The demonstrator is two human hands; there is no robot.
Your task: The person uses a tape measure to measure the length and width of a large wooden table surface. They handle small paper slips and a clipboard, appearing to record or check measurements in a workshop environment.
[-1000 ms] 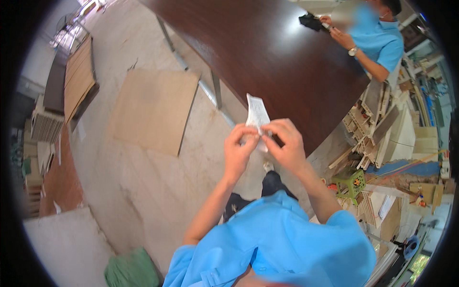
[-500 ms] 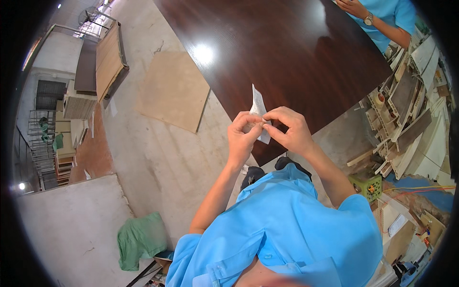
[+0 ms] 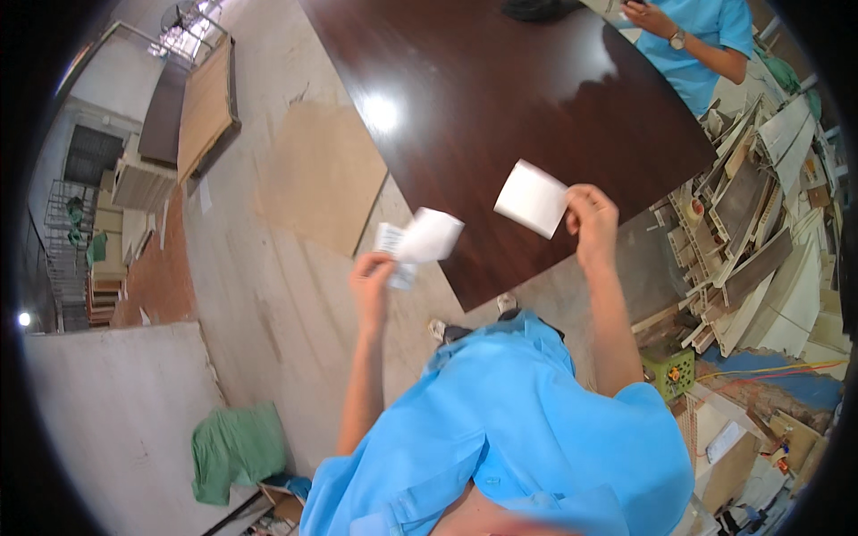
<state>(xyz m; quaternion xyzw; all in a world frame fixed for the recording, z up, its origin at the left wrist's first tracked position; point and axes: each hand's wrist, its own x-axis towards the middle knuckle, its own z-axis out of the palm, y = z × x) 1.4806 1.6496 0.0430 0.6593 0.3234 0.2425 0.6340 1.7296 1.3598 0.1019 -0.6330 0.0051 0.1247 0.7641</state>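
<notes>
Head cam: L hand pinches wht slips, R hand pinches wht sheet.

Passage: narrow gap between papers in left hand and white sheet in right hand; obstacles: dark table ahead; heaped boards, right; green crate, also right
</notes>
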